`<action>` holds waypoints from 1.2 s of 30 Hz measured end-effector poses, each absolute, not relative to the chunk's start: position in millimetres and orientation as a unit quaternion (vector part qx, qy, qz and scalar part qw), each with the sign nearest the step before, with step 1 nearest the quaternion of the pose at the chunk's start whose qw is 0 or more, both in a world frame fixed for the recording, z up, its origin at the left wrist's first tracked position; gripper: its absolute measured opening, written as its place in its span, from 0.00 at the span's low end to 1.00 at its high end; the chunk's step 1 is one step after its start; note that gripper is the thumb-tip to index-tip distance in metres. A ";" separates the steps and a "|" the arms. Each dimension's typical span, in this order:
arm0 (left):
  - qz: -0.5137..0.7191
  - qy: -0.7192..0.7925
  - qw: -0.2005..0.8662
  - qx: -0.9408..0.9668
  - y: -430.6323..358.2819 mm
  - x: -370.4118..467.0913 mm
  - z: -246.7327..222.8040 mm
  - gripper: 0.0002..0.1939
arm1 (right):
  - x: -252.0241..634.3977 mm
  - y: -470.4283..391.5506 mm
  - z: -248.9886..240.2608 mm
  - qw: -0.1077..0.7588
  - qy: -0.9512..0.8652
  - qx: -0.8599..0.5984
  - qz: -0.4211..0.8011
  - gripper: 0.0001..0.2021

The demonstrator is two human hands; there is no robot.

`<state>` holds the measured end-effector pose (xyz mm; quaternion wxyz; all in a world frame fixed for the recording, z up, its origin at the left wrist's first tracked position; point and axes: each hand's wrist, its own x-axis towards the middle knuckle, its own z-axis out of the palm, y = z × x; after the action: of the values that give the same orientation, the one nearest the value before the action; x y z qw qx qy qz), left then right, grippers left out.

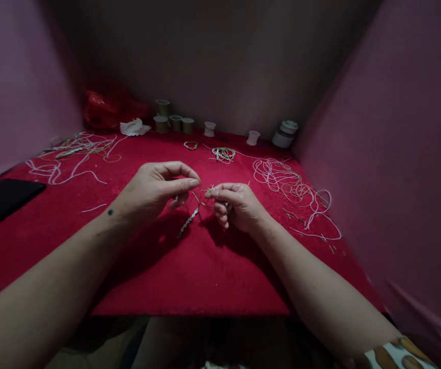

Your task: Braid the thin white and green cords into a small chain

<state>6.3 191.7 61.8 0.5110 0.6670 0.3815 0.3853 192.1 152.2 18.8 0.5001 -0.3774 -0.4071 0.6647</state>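
Bare forearms (pixel 59 277) are stretched in from the lower corners, a patterned sleeve (pixel 397 353) being seen at the right elbow. On the left hand (pixel 159 184), thumb and index fingertips are brought together; whether a thread is pinched there cannot be told. By the right hand (pixel 239 200), green strands (pixel 209 190) are gripped between thumb and index finger, the other fingers being curled. Between the hands, a slim pale braid (pixel 187 224) is seen slanting down toward the left, with a small loop at its lower end and loose strands at its upper end.

Beyond the fingers, a small cord ring (pixel 190 145) and a green-and-white coil (pixel 223 155) are laid on the red cloth (pixel 205 287). To the right, a pale tangle (pixel 277 179) is spread, with clippings (pixel 331 248) scattered nearer. To the left, another tangle (pixel 85 146) is spread beyond a black slab (pixel 5 205). Along the back, a red bag (pixel 103 110), white tissue (pixel 133 127), green spools (pixel 161 124), two pale spools (pixel 210 129) and a lidded tub (pixel 285 134) are lined up. Both sides are bounded by pink walls (pixel 404 138).
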 end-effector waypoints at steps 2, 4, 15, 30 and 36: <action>0.394 0.366 0.525 0.660 190.3 6.9 61.0 0.05 | 191.9 152.1 18.9 0.499 -0.407 -0.378 0.665 0.10; 0.399 0.347 0.531 0.663 188.9 7.7 60.8 0.04 | 191.8 152.2 18.7 0.495 -0.408 -0.382 0.665 0.09; 0.331 0.263 0.567 0.707 190.2 10.4 52.0 0.01 | 189.4 152.6 16.7 0.513 -0.415 -0.371 0.654 0.08; 0.337 0.301 0.578 0.679 186.9 14.5 56.2 0.04 | 189.8 155.6 15.3 0.549 -0.389 -0.340 0.657 0.08; 0.346 0.325 0.611 0.634 190.0 11.9 51.0 0.06 | 189.9 154.2 15.3 0.546 -0.386 -0.334 0.664 0.06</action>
<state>11.9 190.0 51.0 0.6108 0.6337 0.3248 0.3463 189.9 154.2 15.3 0.5458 -0.3342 -0.3862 0.6643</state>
